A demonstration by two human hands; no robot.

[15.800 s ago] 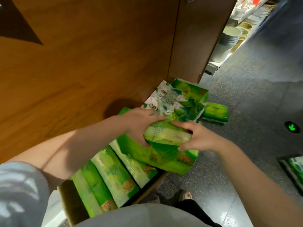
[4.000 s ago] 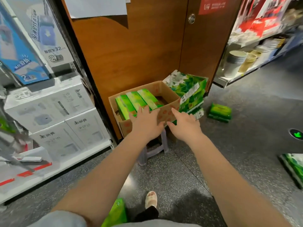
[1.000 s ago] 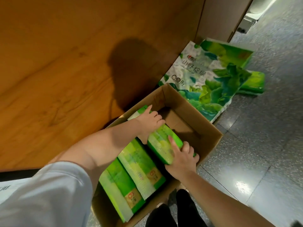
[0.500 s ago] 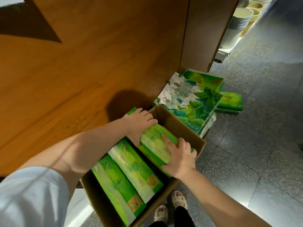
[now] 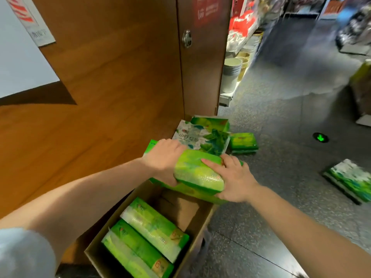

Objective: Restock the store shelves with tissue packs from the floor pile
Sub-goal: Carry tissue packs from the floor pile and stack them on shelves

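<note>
I hold a green tissue pack (image 5: 197, 171) lifted above the open cardboard box (image 5: 202, 225). My left hand (image 5: 163, 157) grips its far left end and my right hand (image 5: 232, 180) grips its right side, thumb on top. A second green pack seems to lie under it, between my hands. Three more green packs (image 5: 152, 227) lie side by side in the box. On the floor past my hands, a large green-and-white bundle (image 5: 202, 137) leans at the wooden door, with a small green pack (image 5: 244, 142) beside it.
A brown wooden door (image 5: 120, 81) with a metal lock stands right behind the box. Shelves with stacked bowls (image 5: 233, 71) run along the aisle at the right. Another tissue bundle (image 5: 351, 181) lies on the grey floor at the far right, near a green arrow marker (image 5: 320, 137).
Both hands have lifted the pack up out of the box; half a second ago it was still down among the others. My view has tilted up toward the aisle.
</note>
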